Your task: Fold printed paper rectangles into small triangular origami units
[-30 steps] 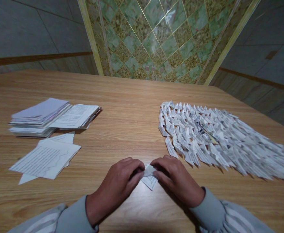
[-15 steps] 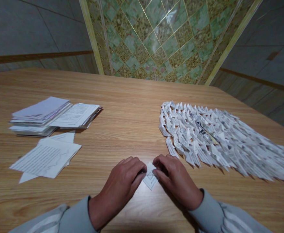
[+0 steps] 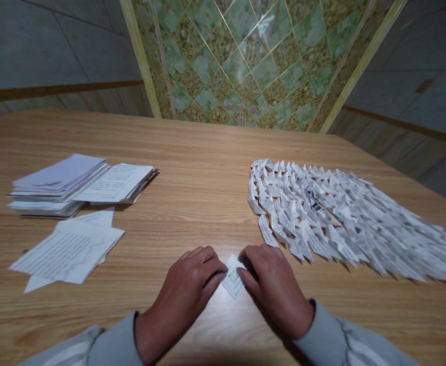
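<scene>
Two hands meet over one small folded paper, and it's delicate work now! The folded paper (image 3: pixel 233 285) sits as a little diamond low on the desk (image 3: pixel 192 218), right in front of the person. Left hand (image 3: pixel 186 290) pinches its left corner, thumb and forefinger closed on the edge; right hand (image 3: pixel 273 284) pinches the other side, thumb low, forefinger above.

So where's the danger? Uneven pull, I'd say: if one hand tugs harder, the diamond could skew and the creases drift off line. Pinch too tightly and a thin corner could crumple or tear; let one side slip and the layers might spring open. And watch that right hand, just beside the single folded piece (image 3: pixel 267 231) at the near edge of the big cluster of folded pieces (image 3: pixel 333 213): a careless knuckle could nudge it, and those close-packed rows could shift along with it.

Containers? No box or tray shows; everything lies straight on the wood. Over on the left, the taller paper stack (image 3: pixel 60 175) leans against a lower printed stack (image 3: pixel 112 183), their edges ragged, with loose sheets (image 3: pixel 66 254) overlapping nearer the person, easily brushed by a sleeve.
</scene>
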`<state>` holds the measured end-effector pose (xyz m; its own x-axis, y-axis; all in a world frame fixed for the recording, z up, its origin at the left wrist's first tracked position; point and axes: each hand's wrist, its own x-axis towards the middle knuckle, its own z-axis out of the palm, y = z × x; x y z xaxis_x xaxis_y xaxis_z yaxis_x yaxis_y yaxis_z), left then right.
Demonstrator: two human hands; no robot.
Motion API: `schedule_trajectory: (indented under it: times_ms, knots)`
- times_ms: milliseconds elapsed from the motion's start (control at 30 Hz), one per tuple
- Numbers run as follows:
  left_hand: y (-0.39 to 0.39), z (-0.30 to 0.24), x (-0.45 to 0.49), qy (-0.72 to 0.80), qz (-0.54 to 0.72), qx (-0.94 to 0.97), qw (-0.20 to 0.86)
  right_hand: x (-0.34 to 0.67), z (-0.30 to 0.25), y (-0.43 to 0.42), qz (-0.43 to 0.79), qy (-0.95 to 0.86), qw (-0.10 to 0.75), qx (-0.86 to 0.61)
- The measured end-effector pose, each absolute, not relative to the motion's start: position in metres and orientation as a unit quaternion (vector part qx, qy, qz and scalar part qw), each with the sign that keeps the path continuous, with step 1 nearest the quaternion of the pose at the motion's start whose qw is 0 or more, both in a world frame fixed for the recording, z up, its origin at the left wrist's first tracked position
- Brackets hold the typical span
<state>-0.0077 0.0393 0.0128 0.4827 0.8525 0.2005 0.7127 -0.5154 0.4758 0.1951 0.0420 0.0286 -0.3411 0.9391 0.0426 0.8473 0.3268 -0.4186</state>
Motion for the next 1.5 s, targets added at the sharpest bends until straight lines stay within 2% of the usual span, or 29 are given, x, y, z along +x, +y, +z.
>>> schedule_trajectory:
  times_ms: [400,900,1067,1167,1300,1400,1500]
  knots:
    - [0.045,0.018,-0.002,0.510,0.206,0.821,0.154,0.191,0.028,0.039,0.170,-0.793,0.172,-0.559]
    - [0.041,0.008,-0.006,0.419,0.286,0.825,0.249,0.192,0.020,0.037,0.229,-0.788,0.240,-0.518]
    - [0.040,0.009,-0.007,0.433,0.322,0.798,0.267,0.192,0.023,0.040,0.261,-0.788,0.293,-0.475]
    - [0.039,0.013,-0.005,0.456,0.351,0.756,0.313,0.193,0.030,0.039,0.246,-0.794,0.329,-0.448]
    - [0.037,0.021,-0.002,0.466,0.371,0.680,0.428,0.194,0.036,0.037,0.221,-0.801,0.362,-0.423]
    - [0.036,0.025,0.000,0.452,0.401,0.639,0.476,0.193,0.039,0.036,0.258,-0.782,0.375,-0.426]
    - [0.034,0.025,0.001,0.449,0.430,0.616,0.484,0.191,0.040,0.036,0.348,-0.730,0.386,-0.445]
